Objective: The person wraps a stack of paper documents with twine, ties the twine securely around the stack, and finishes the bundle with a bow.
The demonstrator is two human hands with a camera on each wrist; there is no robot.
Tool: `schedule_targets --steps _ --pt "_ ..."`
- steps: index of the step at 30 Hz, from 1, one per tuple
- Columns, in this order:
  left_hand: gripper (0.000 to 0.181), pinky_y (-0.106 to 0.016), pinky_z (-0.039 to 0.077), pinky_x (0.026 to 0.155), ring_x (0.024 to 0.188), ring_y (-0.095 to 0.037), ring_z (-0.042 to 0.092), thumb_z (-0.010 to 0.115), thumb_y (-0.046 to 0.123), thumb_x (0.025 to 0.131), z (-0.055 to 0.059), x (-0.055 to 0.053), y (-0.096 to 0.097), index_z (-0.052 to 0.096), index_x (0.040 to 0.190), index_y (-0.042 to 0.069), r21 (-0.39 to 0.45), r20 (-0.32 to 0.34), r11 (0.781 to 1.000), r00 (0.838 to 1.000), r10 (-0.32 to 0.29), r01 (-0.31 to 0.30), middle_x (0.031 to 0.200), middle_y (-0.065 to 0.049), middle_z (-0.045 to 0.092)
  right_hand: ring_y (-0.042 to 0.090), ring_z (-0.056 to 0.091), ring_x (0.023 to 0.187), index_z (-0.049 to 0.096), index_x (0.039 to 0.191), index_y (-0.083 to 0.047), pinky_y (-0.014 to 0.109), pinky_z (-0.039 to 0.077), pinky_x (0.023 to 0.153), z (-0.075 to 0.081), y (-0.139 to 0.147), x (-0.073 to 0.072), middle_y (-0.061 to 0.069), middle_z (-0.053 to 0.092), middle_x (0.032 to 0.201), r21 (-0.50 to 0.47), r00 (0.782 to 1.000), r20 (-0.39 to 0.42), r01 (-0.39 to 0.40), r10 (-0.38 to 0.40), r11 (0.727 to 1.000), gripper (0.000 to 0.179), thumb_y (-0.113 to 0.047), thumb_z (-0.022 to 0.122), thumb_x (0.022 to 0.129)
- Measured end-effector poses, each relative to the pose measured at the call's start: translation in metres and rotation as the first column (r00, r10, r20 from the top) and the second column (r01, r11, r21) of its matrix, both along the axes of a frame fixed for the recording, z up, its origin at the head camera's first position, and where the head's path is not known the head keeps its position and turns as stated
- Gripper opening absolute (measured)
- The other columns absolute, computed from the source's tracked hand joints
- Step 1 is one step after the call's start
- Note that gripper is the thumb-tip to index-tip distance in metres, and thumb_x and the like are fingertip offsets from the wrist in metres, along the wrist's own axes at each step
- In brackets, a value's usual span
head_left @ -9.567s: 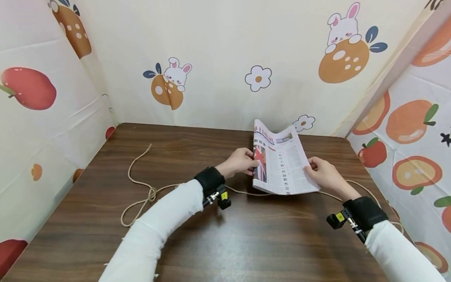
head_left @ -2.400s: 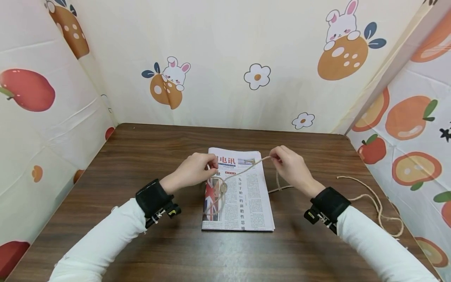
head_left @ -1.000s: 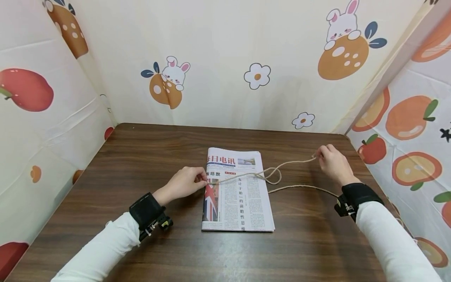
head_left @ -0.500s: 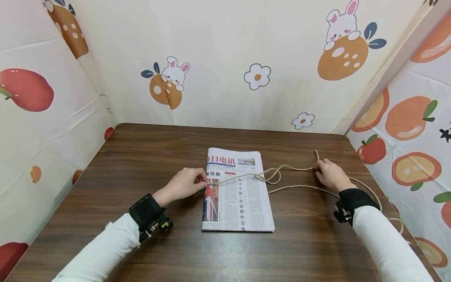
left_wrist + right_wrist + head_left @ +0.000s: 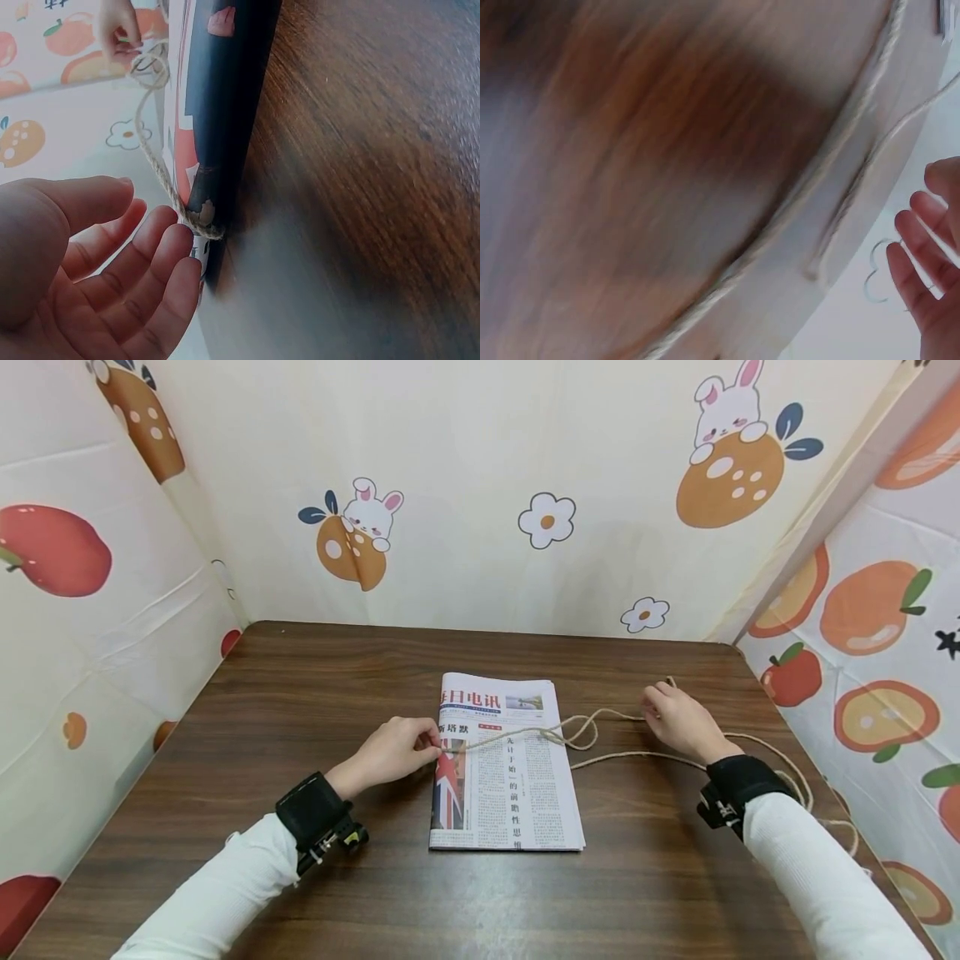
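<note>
A folded newspaper (image 5: 513, 810) lies flat on the table, and a thin tan rope (image 5: 611, 713) runs across its top. Just past its right edge the rope makes a small loop; a second strand (image 5: 618, 755) emerges from under the paper there. My left hand (image 5: 393, 752) is at the newspaper's left edge. In the left wrist view its fingertips (image 5: 176, 240) are right at the rope where it bends around the fold, the thumb apart. My right hand (image 5: 681, 720) is over the rope's far end, fingers loosely bent; the right wrist view shows rope (image 5: 742, 268) on the table, apart from them.
More rope (image 5: 798, 781) curves along the table's right side, passing behind the right wrist. The brown wooden table (image 5: 337, 660) is bordered at the back and sides by printed cloth walls (image 5: 465, 452). Each wrist wears a black band with a small camera.
The newspaper was earlier lifted, then laid down, and the rope drawn rightward across it. In the last second my right hand let go of the rope end and shifted left; the left stayed.
</note>
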State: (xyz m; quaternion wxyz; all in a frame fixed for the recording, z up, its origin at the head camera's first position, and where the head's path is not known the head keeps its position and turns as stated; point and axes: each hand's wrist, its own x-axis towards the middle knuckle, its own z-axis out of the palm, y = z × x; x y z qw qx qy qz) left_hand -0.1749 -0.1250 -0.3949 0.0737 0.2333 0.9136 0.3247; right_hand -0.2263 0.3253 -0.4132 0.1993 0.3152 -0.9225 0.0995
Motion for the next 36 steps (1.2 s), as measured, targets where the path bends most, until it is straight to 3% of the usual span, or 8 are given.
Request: schedule_targets --steps 13,24,29,36 --pt "0.005 -0.024 0.040 0.050 0.051 -0.009 0.048 0.065 0.016 0.084 -0.004 -0.001 0.005 0.061 0.082 0.013 0.002 -0.001 1.000 1.000 0.016 -0.016 0.065 0.003 0.055 0.020 0.060 0.079 0.061 0.104 -0.003 0.036 0.049 0.065 0.000 -0.042 0.001 0.008 0.059 0.096 0.027 0.991 0.048 -0.126 0.125 0.992 0.030 -0.001 0.068 0.075" --pt "0.006 -0.025 0.039 0.052 0.058 -0.010 0.048 0.068 0.015 0.081 -0.008 -0.007 0.015 0.062 0.080 0.015 -0.033 -0.111 0.997 0.992 0.064 -0.068 0.071 0.003 0.055 0.015 0.059 0.072 0.061 0.089 -0.009 0.034 0.048 0.062 -0.003 -0.044 0.006 0.002 0.058 0.088 0.039 0.991 0.080 -0.115 0.112 0.993 0.015 -0.002 0.067 0.077" --pt "0.006 -0.025 0.039 0.053 0.061 -0.010 0.048 0.069 0.016 0.081 -0.009 -0.009 0.019 0.064 0.082 0.014 -0.064 -0.126 0.996 0.991 0.054 -0.063 0.074 0.002 0.056 0.014 0.058 0.070 0.061 0.089 -0.008 0.033 0.048 0.061 -0.002 -0.035 0.006 0.002 0.058 0.084 0.037 0.993 0.077 -0.098 0.094 0.995 0.015 -0.001 0.066 0.077" --pt "0.008 -0.024 0.039 0.055 0.064 -0.008 0.047 0.071 0.022 0.079 -0.011 -0.009 0.028 0.065 0.080 0.016 -0.126 -0.207 0.991 0.978 0.012 -0.039 0.075 0.004 0.057 0.015 0.056 0.070 0.060 0.086 -0.006 0.034 0.047 0.060 0.002 -0.020 0.005 0.004 0.057 0.082 0.024 0.994 0.026 -0.102 0.101 0.994 0.016 0.003 0.067 0.074"
